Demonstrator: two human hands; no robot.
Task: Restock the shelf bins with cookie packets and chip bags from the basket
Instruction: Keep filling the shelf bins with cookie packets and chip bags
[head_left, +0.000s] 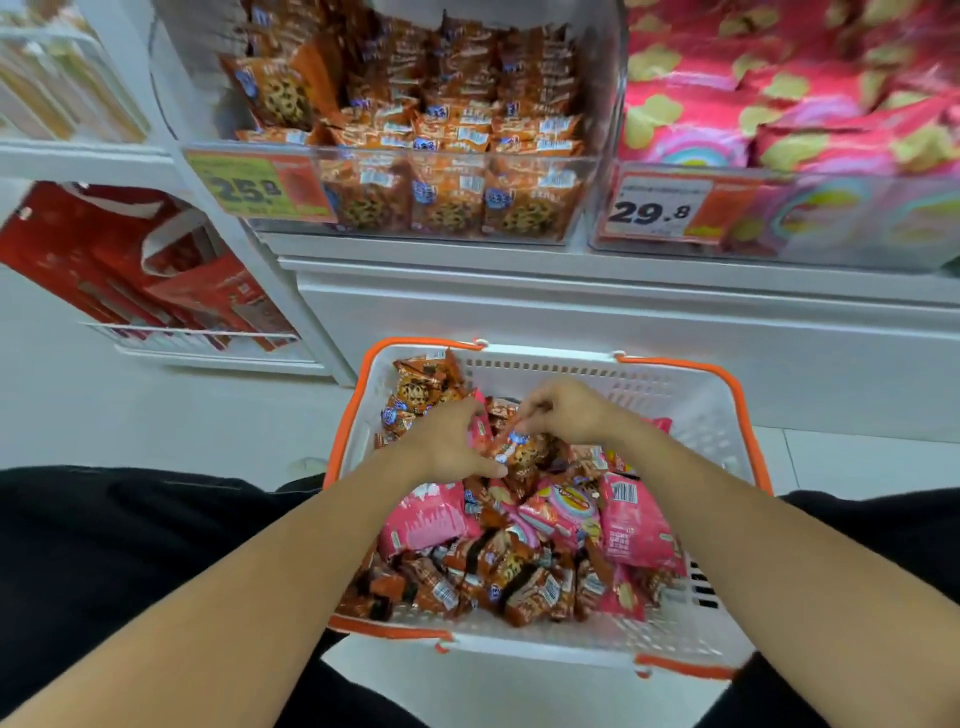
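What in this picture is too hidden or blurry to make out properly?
- Head view: the small print on the left price tag is blurred.
- The pink chip bags in the right bin are smeared and cut off by the right edge.
- What the right hand grips is hidden by its own curled fingers.
- The bottom of the basket is buried under packets.
- The red bags at left show no readable text.

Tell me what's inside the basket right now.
The basket holds mixed orange cookie packets and pink chip bags. Both hands, left and right, reach into the pile. Lower layers and the basket's floor are covered.
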